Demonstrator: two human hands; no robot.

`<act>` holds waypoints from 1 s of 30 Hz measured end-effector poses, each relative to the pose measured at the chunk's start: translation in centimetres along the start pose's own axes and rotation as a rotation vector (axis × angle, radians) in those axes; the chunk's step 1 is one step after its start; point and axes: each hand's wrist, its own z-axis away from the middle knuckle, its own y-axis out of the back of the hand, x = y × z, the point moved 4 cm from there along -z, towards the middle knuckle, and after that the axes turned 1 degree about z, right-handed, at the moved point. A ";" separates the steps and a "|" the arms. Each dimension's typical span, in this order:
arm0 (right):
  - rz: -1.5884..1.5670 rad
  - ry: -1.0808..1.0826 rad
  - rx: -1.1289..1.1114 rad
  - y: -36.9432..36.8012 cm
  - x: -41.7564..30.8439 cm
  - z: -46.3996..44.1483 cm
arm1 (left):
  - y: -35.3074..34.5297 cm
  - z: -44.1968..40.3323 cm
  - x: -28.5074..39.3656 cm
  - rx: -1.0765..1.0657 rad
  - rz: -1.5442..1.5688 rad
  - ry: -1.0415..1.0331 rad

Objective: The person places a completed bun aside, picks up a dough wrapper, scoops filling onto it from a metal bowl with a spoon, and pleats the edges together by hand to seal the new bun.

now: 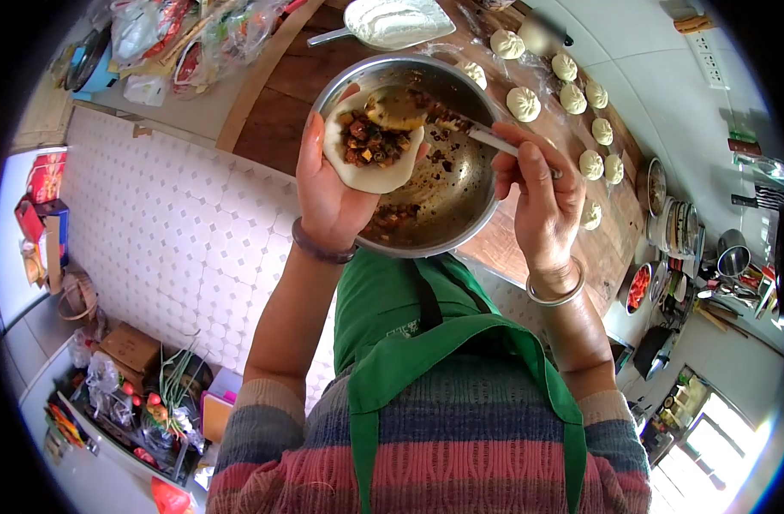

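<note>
Over the bowl [462,184], toward 10 o'clock, your left fingers [311,141] hold the dough [372,178]; your right fingers [537,171] pinch the spoon [473,130]. You seem to be adding filling [370,146], which calls for a gentle spoon next.

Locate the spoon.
In the head view, the spoon is in the right hand, its scooping end by the filling on the left hand's dough wrapper.

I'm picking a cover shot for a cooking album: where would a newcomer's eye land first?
Probably on the round of dough cradled in the left hand above the steel bowl, dark filling heaped on it and the right hand holding a spoon there. Next, perhaps, the bright green apron below, and the pleated buns across the wooden table at upper right.
</note>
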 end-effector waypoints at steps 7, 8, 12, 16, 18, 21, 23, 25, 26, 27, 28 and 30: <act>0.228 0.053 -0.126 -0.5 -1.0 0.7 | 0.6 0.3 0.0 0.046 -0.062 0.000; 0.268 0.065 -0.138 -0.6 -1.4 0.7 | 0.5 0.4 0.0 0.051 -0.075 -0.004; 0.362 0.115 -0.168 -0.9 -2.0 0.9 | 0.8 0.5 0.0 0.093 -0.096 -0.008; 0.414 0.242 -0.081 -0.5 -3.1 0.7 | 0.6 0.7 0.0 0.053 -0.054 0.000; 0.471 0.243 -0.109 -0.7 -3.0 0.6 | 0.4 0.8 0.0 0.042 -0.057 0.005; 0.547 0.250 -0.151 -1.4 -2.5 1.0 | 0.6 0.7 0.0 0.022 -0.056 0.001; 0.525 0.314 -0.147 -1.3 -2.6 0.9 | 0.6 0.8 0.0 0.043 -0.049 -0.001; 0.489 0.356 -0.133 -0.9 -2.9 0.7 | 0.5 0.8 0.0 0.052 -0.043 0.004; 0.508 0.362 -0.100 -0.6 -3.1 0.6 | 0.5 0.8 0.1 0.052 -0.039 0.009; 0.525 0.367 -0.067 -0.3 -3.2 0.4 | 0.5 0.9 0.1 0.052 -0.036 0.014; 0.542 0.372 -0.033 -0.1 -3.3 0.3 | 0.6 0.8 0.1 0.048 -0.014 0.017; 0.603 0.409 -0.035 0.1 -3.0 0.0 | 1.0 0.7 0.1 0.039 0.027 0.023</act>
